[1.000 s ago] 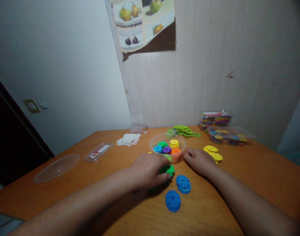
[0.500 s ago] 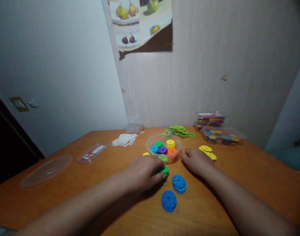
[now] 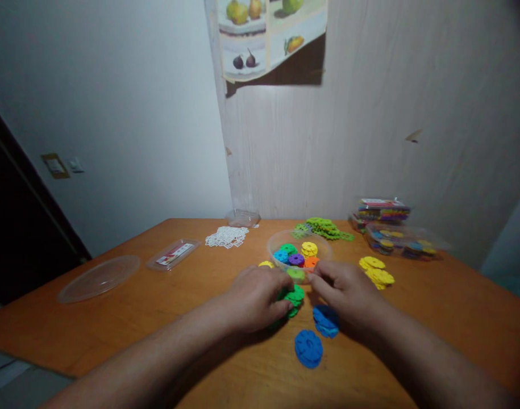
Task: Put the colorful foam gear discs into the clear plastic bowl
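Observation:
My left hand [image 3: 262, 295] curls round a stack of green notched plastic discs [image 3: 295, 296] on the table, thumb on the near side. Just across from it, my right hand [image 3: 347, 288] has its thumb and fingers pressed together at the front right of a clear round bowl [image 3: 270, 250]. Whatever sits in that pinch, if anything, is hidden. Inside the bowl are green, blue, yellow, purple and orange disc stacks. Two blue disc stacks, one [image 3: 308, 348] nearer and one [image 3: 325, 320] partly beside my right wrist, lie in front.
Yellow discs [image 3: 376, 274] lie right of my right hand. Behind stand clear boxes of discs [image 3: 407, 241] and a green pile [image 3: 324, 228]. White pieces [image 3: 227, 237], a labelled lid [image 3: 173, 255] and a round clear lid [image 3: 98, 278] are on the left.
My right hand has moved left from near the yellow discs to the bowl's front, close to the green stack. My left hand stays at the green discs. The view has turned slightly left.

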`<state>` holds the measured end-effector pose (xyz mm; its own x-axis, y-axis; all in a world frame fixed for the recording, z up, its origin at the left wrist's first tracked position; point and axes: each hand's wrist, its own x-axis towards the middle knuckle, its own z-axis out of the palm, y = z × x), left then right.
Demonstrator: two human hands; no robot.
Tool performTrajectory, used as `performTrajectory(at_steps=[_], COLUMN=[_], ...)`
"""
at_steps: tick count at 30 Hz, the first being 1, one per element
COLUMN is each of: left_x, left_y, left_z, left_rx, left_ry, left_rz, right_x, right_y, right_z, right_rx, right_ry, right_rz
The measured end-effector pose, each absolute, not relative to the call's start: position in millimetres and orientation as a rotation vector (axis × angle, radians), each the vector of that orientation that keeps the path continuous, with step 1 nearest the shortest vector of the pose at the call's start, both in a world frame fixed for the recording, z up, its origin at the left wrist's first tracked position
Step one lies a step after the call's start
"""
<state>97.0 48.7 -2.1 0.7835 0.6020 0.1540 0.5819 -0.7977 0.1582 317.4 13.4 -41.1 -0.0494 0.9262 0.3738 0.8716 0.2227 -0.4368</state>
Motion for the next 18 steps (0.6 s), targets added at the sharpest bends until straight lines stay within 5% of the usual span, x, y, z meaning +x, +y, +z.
performTrajectory(at_steps=[18], left_x=[73], left_y=[72], left_z=[-8], left_rx=[2.31], left_ry=[0.894], left_rz=[0.715], right_x=[294], right_y=[3], right_z=[-39], right_rx=[-1.754], right_ry=[-2.154], right_rz=[0.286])
